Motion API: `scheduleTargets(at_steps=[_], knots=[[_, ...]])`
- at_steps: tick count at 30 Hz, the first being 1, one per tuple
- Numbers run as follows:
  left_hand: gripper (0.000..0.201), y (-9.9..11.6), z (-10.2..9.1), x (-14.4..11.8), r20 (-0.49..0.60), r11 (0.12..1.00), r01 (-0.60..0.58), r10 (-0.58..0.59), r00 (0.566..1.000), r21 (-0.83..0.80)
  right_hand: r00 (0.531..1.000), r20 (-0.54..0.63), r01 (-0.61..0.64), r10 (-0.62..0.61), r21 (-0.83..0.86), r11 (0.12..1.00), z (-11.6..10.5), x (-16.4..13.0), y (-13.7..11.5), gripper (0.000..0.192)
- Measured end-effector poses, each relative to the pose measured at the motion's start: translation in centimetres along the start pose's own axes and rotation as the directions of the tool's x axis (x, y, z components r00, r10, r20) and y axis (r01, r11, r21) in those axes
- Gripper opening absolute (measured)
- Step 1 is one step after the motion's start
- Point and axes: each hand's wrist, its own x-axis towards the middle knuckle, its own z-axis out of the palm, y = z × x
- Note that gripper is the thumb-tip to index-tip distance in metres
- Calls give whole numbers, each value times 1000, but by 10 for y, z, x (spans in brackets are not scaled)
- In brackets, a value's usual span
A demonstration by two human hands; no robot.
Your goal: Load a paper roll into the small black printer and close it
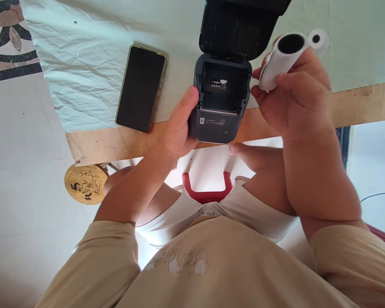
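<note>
My left hand (183,124) grips the left side of a dark label printer (216,128), its thumb near the edge of the open paper bay. The printer's black lid (234,34) stands swung back, and I see no roll inside the bay. To the right of the printer, my right hand (300,92) holds a white paper roll (277,64) between thumb and fingers, tilted with its dark hollow core facing up. A smaller white roll (321,42) shows just behind the fingers of that hand, on the cloth.
A phone (141,87) with a dark screen lies left of the printer on the pale green cloth (93,64). The wooden table edge (115,143) runs below. A round wooden stool (85,184) with a panda picture stands at lower left. Red stool parts (207,196) show between the knees.
</note>
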Motion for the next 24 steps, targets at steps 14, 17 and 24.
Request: scheduleTargets(at_steps=[14, 17, 24], knots=[[39, -1, -4, 2, 34, 999, 25, -24, 999, -32, 787, -37, 487, -616, -576, 657, 15, -18, -6, 21], [34, -2, -6, 2, 37, 1000, 4, -4, 999, 4, 745, 48, 526, -665, -656, 542, 23, -19, -8, 14], [37, -5, -4, 1, -50, 994, -16, 22, 998, 112, 819, 216, 494, -532, -738, 460, 33, -15, -4, 19]])
